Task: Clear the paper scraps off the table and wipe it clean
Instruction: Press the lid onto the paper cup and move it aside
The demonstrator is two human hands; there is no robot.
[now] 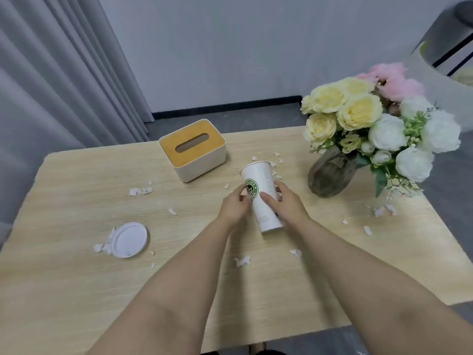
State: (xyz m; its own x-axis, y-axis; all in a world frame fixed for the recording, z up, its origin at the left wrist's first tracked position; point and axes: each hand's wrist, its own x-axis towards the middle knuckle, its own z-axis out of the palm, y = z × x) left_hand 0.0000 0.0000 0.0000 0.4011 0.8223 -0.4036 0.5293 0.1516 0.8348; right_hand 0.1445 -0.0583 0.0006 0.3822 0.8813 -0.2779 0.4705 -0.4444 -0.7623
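A tall white paper cup [261,183] with a green round logo stands near the middle of the light wooden table [76,290]. My left hand [234,204] grips its left side and my right hand [284,201] grips its right side, fingers curled round it. The cup's white plastic lid [129,239] lies flat on the table to the left. Small white paper scraps [140,191] lie scattered over the tabletop: behind the cup, beside the lid, in front of my arms [242,261] and at the right [382,210].
A tissue box [193,152] with a yellow wooden top stands behind the cup to the left. A glass vase of yellow, white and pink flowers [330,175] stands at the back right. A grey curtain hangs at the left.
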